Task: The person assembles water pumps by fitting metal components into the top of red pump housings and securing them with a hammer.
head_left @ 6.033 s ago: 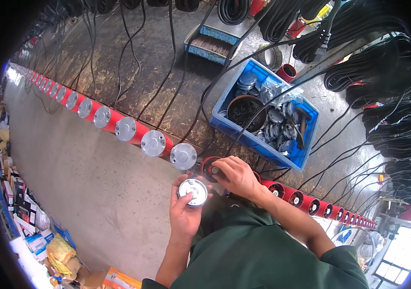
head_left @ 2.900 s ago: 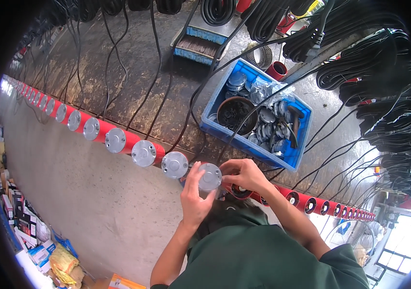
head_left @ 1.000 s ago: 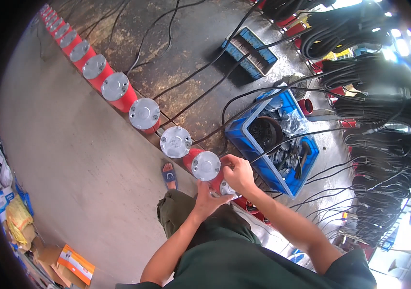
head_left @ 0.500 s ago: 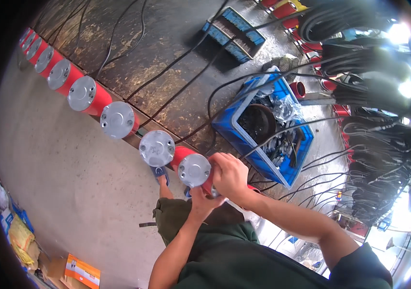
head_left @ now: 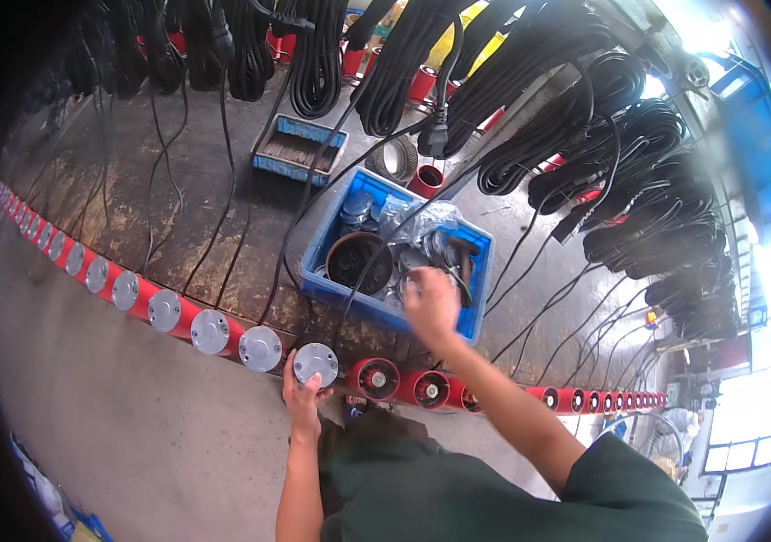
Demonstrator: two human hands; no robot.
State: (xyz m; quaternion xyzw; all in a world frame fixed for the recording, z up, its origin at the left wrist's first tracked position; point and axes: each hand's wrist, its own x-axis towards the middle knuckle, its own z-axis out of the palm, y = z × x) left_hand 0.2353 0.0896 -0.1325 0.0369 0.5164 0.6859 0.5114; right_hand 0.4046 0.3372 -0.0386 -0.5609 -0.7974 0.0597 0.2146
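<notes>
right now the grey round cover (head_left: 316, 363) sits on the end of a red cylinder in the long row, and my left hand (head_left: 303, 400) cups it from below, fingers spread around its rim, i'd say to keep it seated flat on the opening. to its left the capped cylinders (head_left: 210, 331) run off in a curve, each with the same grey disc facing up. to its right the open red cylinders (head_left: 376, 378) show their dark insides, no cover on them yet.

my right hand (head_left: 430, 303) is stretched forward over the blue crate (head_left: 467, 318), fingers curled down among the metal parts; i cannot tell whether it has closed on anything. the crate stands just behind the row, near enough to reach without shifting. it holds grey discs, a dark round bowl (head_left: 357, 262) and some clear plastic wrap.

black cables (head_left: 223, 226) run from the cylinders back across the stained bench, and thick coils of cable (head_left: 530, 154) hang above. a smaller blue tray (head_left: 298, 149) lies farther back.
</notes>
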